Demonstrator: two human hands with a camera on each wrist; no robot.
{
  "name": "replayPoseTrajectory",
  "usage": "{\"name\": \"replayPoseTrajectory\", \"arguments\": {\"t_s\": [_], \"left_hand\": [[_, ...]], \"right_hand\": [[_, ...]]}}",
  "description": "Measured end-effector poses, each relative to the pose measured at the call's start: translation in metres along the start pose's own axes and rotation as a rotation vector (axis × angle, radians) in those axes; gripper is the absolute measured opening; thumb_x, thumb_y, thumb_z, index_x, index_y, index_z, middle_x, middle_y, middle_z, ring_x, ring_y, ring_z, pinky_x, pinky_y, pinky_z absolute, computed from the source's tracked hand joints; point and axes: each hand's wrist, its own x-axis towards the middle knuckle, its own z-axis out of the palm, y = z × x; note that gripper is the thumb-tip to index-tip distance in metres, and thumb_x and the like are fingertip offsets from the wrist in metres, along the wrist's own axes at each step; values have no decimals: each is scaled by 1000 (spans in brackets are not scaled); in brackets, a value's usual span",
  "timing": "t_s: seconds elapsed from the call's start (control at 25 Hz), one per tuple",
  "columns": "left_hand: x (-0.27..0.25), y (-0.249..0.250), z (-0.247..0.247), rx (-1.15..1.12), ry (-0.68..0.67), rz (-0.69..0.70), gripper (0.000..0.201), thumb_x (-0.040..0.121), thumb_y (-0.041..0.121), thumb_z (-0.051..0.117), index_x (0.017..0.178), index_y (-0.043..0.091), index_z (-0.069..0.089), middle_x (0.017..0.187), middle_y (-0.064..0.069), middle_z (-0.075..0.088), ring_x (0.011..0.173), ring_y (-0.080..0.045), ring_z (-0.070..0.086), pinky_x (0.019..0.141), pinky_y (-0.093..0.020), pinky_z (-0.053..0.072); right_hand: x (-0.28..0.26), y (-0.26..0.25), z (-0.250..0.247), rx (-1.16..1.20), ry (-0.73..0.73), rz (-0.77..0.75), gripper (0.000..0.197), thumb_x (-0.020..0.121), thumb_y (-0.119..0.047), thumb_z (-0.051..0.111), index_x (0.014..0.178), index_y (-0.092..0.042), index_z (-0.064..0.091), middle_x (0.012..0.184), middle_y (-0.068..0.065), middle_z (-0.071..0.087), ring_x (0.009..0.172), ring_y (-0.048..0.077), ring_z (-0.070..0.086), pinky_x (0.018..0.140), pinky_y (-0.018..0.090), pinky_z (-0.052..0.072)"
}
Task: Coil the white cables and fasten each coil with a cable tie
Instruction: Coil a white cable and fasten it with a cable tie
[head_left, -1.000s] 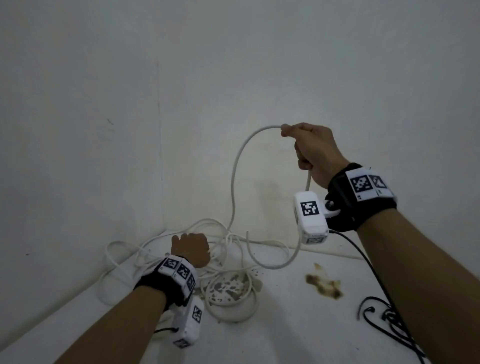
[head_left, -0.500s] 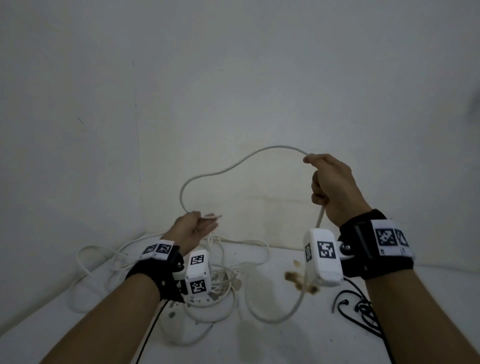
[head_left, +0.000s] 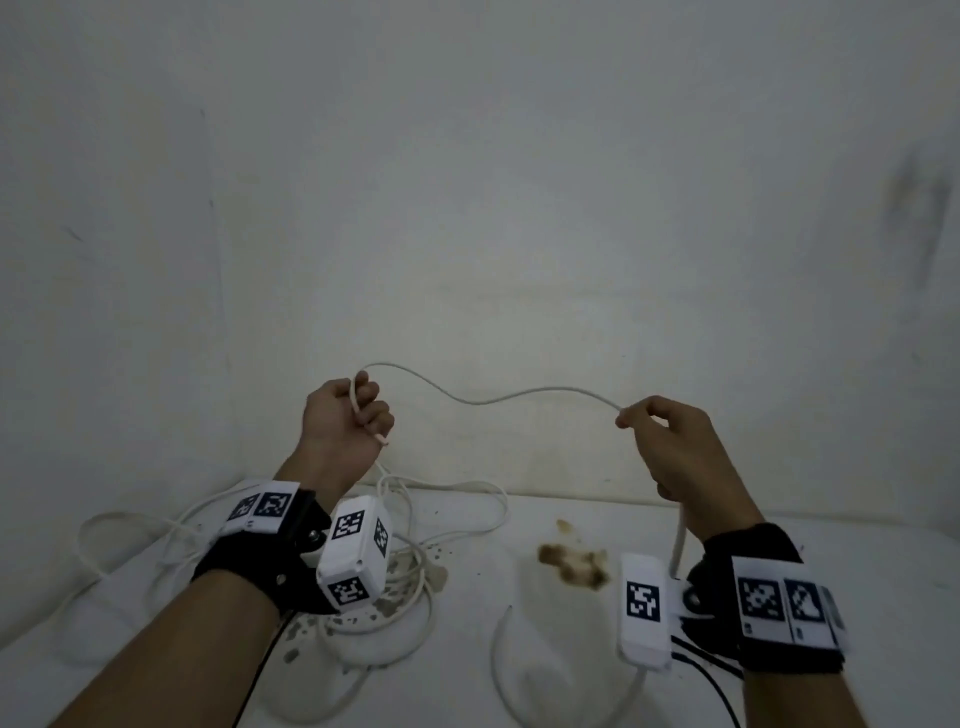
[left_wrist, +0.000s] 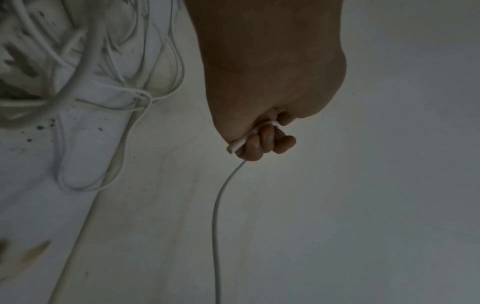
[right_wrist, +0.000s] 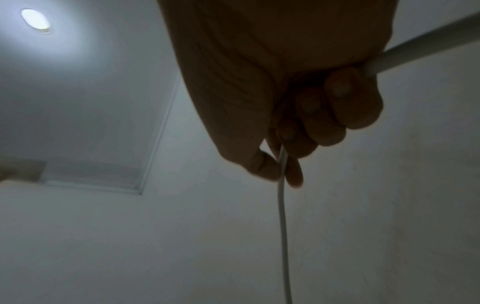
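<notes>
A white cable (head_left: 498, 397) is held up between both hands, above the worktop (head_left: 519, 597). The left hand (head_left: 343, 421) has its grip clamped on the cable near its cut end, the fingers (left_wrist: 262, 142) curled round it, and the short end is seen sticking out below that grip. From the left grip the cable is carried in a shallow wave across to the right hand (head_left: 670, 447), where it is pinched between thumb and forefinger with the remaining fingers (right_wrist: 337, 107) folded round it. Below the right grip the cable is let down past the wrist to the worktop. Beneath the left grip a tangle of loose white cables (head_left: 405, 561) is spread on the worktop. A brown stain (head_left: 571, 564) is seen between the two wrists.
</notes>
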Motion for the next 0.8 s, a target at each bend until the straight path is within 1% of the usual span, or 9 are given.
{"name": "replayPoseTrajectory", "arguments": {"t_s": [0.08,0.2,0.28,0.32,0.44,0.52,0.6,0.68,0.8], "left_hand": [[3,-14,10,17,-12,35,24,98,13,36,82,17,53,65,4,56,46,-9,44,45,-19,35],[-3,-45,32,124,-37,50,22,105,16,38,89,15,54,77,-4,68,58,-12,65,55,-25,55],[-12,-67,44,357,-88,21,18,106,12,38,94,11,51,81,-10,67,58,-15,65,60,-30,59],[-19,-78,47,510,-151,-21,16,106,11,38,97,8,51,80,-11,65,57,-16,63,60,-30,57],[-38,-96,43,844,-352,-175,19,105,13,37,104,6,54,69,-6,61,48,-14,50,46,-24,42],[-47,-103,39,847,-380,-277,23,103,15,37,97,6,58,58,-5,53,39,-12,38,39,-19,28],[-51,-109,36,756,-351,-368,27,100,23,38,84,11,56,50,2,34,36,-8,22,37,-18,17],[-50,-115,36,792,-324,-355,34,100,35,39,72,18,47,52,6,22,40,-8,14,40,-21,13],[-45,-123,38,975,-313,-201,46,96,51,46,60,25,35,57,5,18,48,-12,13,48,-25,15]], "right_hand": [[-10,-1,-3,-192,-98,-120,23,95,-29,59,78,-19,71,38,-12,41,34,5,34,41,14,26],[-30,-12,-3,-366,-328,-236,30,91,-48,65,73,-25,72,39,-11,43,37,5,36,42,12,28],[-38,-23,-2,-382,-433,-302,27,91,-46,65,73,-27,72,38,-14,45,38,3,41,43,9,31],[-39,-26,-1,-384,-432,-347,26,91,-44,66,74,-26,72,38,-16,46,39,1,44,44,9,32],[-29,-23,5,-363,-232,-449,25,88,-46,68,72,-28,74,42,-7,50,40,5,43,43,14,30],[-15,-10,6,-324,-21,-452,25,86,-48,70,69,-30,73,45,-5,53,43,7,46,44,18,33],[-4,3,6,-263,111,-396,24,85,-49,71,69,-30,72,44,-7,51,45,7,49,48,23,36],[1,12,10,-248,164,-357,26,86,-49,70,70,-29,71,43,-6,50,45,8,49,50,26,36],[6,21,19,-238,293,-339,30,90,-49,65,74,-25,71,47,-5,51,47,11,49,51,27,36]]}}
